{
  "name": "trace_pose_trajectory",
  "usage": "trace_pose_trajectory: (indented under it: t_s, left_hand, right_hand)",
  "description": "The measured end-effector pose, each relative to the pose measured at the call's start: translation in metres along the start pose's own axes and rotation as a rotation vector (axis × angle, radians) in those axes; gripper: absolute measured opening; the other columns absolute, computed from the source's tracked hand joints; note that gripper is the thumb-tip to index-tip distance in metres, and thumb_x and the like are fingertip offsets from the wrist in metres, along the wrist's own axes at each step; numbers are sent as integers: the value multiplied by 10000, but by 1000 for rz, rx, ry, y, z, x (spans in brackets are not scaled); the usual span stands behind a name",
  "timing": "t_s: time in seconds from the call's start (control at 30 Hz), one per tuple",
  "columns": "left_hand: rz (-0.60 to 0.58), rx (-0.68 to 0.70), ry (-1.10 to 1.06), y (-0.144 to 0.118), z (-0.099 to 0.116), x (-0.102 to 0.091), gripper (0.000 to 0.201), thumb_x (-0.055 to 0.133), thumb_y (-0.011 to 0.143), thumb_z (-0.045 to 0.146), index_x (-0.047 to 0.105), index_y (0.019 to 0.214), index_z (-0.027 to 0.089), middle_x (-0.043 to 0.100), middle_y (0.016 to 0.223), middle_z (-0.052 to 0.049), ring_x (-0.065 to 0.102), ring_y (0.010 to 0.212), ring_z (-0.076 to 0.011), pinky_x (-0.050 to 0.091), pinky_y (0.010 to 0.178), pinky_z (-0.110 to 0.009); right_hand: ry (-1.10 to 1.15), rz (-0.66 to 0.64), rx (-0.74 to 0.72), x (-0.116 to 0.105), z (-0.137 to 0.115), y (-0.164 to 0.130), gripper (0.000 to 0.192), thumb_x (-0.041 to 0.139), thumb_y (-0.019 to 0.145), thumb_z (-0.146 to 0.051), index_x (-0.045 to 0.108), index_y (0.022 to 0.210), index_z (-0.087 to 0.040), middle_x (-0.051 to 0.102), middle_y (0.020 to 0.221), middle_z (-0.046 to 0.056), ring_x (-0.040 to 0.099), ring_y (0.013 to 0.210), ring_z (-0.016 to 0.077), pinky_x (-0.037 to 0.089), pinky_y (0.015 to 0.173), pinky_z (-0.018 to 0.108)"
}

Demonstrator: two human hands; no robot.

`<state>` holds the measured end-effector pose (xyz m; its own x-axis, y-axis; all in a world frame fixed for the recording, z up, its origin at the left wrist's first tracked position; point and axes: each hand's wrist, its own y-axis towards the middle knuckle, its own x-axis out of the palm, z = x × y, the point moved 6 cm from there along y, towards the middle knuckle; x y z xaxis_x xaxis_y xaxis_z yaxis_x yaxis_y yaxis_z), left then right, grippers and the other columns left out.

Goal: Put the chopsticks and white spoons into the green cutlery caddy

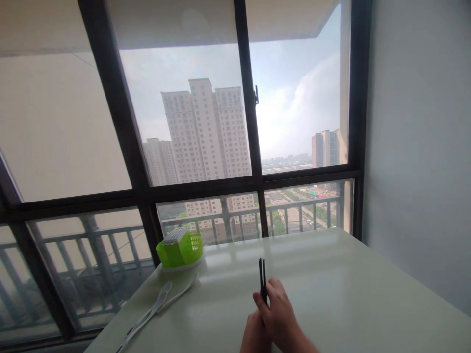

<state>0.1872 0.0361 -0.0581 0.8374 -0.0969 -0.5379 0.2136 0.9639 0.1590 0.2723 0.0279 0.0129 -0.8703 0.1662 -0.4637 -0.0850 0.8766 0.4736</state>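
Black chopsticks, a thin upright pair, stand at the near middle of the pale glossy table. Far left sits a lime-green plastic basket; nearer lie two pale plastic spoons side by side. Then comes the left hand, tucked against the right hand, whose grip pinches the sticks' lower ends; the left grip I cannot tell. Judging by this, the sticks are being evened up; a steady hold matters. No writing is readable.
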Motion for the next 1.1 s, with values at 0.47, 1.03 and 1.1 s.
trace_pose_trajectory:
  t_s: [0.47, 1.03, 1.1]
  left_hand:
    - [-143, 167, 257, -16, 23, 14, 117, 598, 879, 321, 643, 943, 234, 691, 936, -39, 617, 895, -191, 447, 854, -281]
    - [-127, 139, 271, -20, 27, 13, 85, 588, 864, 251, 652, 918, 237, 689, 965, -27, 608, 926, -185, 428, 850, -274]
    - [-114, 143, 266, -21, 29, 11, 81, 588, 864, 249, 651, 914, 238, 687, 950, -24, 605, 903, -182, 426, 838, -273]
  right_hand:
    - [-713, -233, 452, -142, 156, -7, 277, 486, 883, -282, 722, 788, -172, 757, 887, 201, 725, 850, 312, 465, 717, 368]
    - [-908, -95, 429, -152, 158, -33, 316, 347, 1020, -407, 553, 1053, -170, 732, 863, 153, 744, 822, 347, 508, 688, 415]
    - [-923, -104, 431, -152, 155, -32, 303, 365, 1018, -401, 559, 1044, -170, 727, 863, 149, 743, 824, 342, 505, 684, 404]
